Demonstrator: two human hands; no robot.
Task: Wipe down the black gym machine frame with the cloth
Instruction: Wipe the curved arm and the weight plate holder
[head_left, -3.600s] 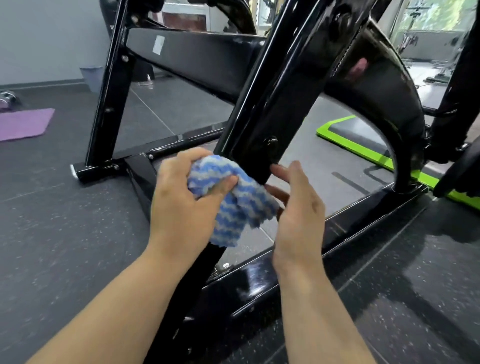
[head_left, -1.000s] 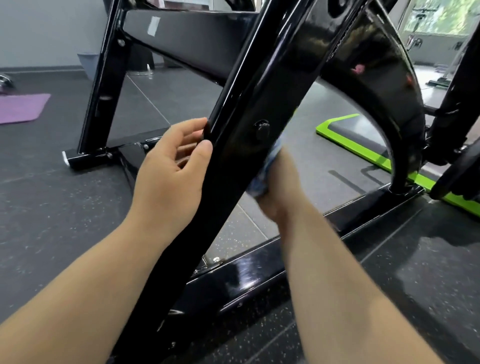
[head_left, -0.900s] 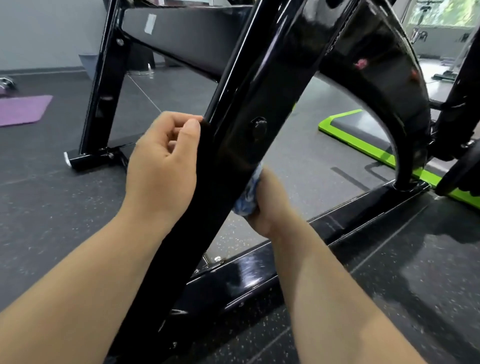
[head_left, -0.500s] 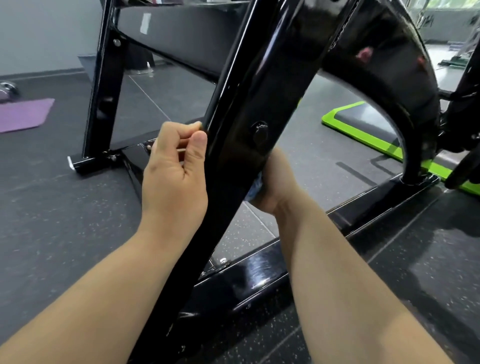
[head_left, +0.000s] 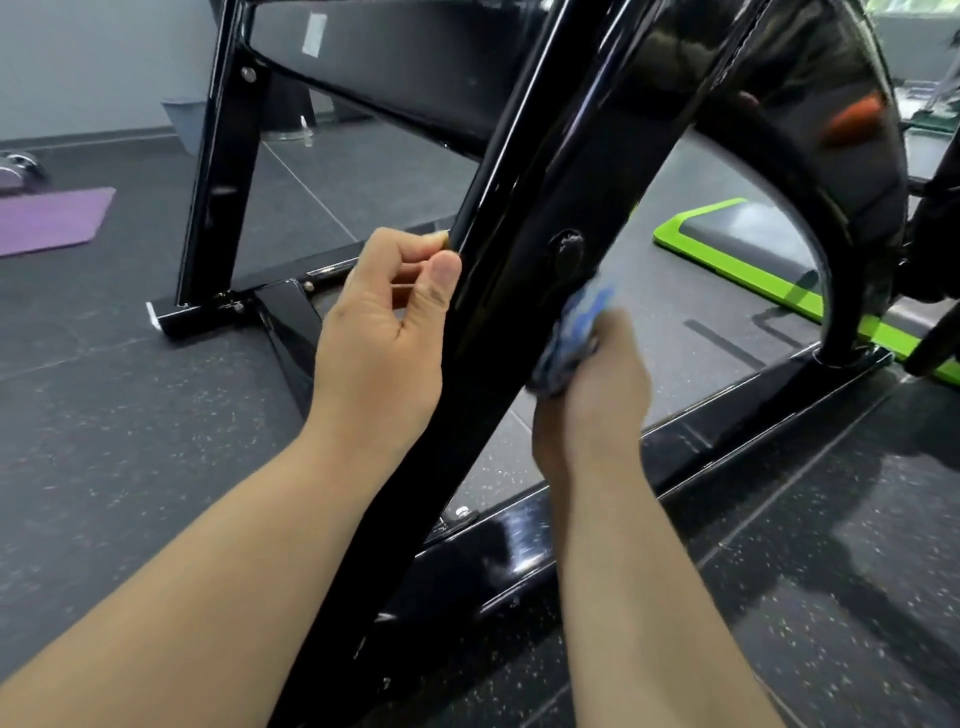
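Two hands now work the black frame (head_left: 519, 218): left hand (head_left: 379, 332), cloth handed off, grips its 9 o'clock edge, right hand (head_left: 592, 400) clutches the blue cloth (head_left: 574, 332) against its 3 o'clock side below the bolt (head_left: 569, 249), so wiping is underway.

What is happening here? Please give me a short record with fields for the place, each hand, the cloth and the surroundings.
place: gym floor, beside a black machine frame
left: left hand grips the frame's slanted bar
right: right hand holds the cloth against that bar's right side
cloth: blue and white, bunched, blurred
surroundings: purple mat at left, green step at right
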